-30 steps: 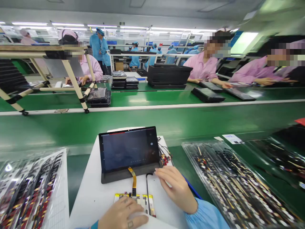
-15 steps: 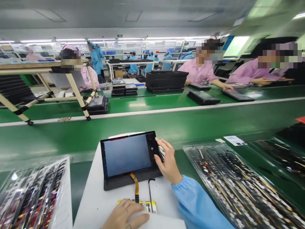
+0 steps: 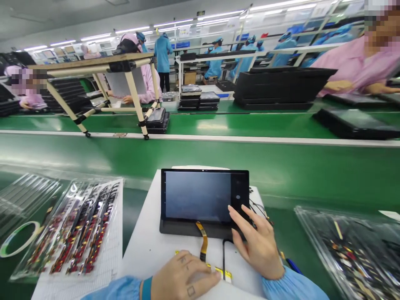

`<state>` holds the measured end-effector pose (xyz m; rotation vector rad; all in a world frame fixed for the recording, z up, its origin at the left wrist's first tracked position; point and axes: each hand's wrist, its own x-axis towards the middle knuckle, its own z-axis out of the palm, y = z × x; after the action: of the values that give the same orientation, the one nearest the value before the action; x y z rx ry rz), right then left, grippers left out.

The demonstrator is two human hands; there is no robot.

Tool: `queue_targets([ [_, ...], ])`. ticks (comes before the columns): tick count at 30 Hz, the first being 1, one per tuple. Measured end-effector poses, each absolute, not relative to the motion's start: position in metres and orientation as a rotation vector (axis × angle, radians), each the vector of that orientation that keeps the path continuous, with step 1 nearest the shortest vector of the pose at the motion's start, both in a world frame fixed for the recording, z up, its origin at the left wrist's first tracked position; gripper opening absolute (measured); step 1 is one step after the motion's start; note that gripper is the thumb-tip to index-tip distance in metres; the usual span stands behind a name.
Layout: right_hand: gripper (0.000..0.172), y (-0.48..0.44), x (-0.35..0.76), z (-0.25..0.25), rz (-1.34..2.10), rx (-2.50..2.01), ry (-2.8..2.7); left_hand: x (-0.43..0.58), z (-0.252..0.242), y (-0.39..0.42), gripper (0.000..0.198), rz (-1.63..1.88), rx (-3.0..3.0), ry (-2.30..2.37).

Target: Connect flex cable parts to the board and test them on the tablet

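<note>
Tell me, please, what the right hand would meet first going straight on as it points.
Most likely the black-framed screen ahead of the right hand; depth is unclear, so they may be touching.

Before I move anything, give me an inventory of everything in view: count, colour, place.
tablet: one, black, tilted up, centre
flex cable: one, orange-gold, below the tablet's screen
thin cable: one, black, right of the flex cable
yellow-edged part: at least one, mostly covered, front centre
white board: one, white, beneath these
parts trays: at least two, see-through, left and right
tape roll: one, pale, far left
green bench: one, green, across the middle
pipe rack: one, cream with black joints, back left
tray stack: one, black, back right
people: several, pink or blue clothing, background
left hand: one, blue sleeve, over the yellow-edged part
right hand: one, blue sleeve, at the tablet's lower right
</note>
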<state>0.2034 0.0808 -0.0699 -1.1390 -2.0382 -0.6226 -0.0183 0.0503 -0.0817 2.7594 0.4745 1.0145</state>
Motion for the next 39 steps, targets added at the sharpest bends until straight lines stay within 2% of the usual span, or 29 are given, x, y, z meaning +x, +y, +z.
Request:
queue_targets([
  [6, 0.049, 0.082, 0.214, -0.079, -0.638, -1.064, -2.154, -0.015, -0.083, 0.048, 0.027, 1.053, 2.768, 0.512],
  [11, 0.050, 0.081, 0.215, -0.083, -0.652, -1.081, -2.078, -0.012, -0.082, 0.047, 0.032, 1.061, 2.760, 0.530],
  [17, 0.030, 0.077, 0.215, -0.089, -0.593, -1.136, -2.010, -0.017, -0.090, 0.043, 0.029, 0.913, 2.754, 0.518],
  [22, 0.020, 0.071, 0.216, -0.087, -0.453, -1.258, -1.830, -0.022, -0.100, 0.043, 0.057, 0.739, 2.693, 0.424],
  [28, 0.007, 0.043, 0.217, -0.080, -0.376, -1.385, -1.922, -0.024, -0.097, 0.042, 0.052, 0.782, 2.647, 0.384],
  [39, 0.018, 0.027, 0.211, -0.098, -0.411, -1.360, -2.172, -0.025, -0.094, 0.043, 0.061, 0.751, 2.680, 0.392],
])
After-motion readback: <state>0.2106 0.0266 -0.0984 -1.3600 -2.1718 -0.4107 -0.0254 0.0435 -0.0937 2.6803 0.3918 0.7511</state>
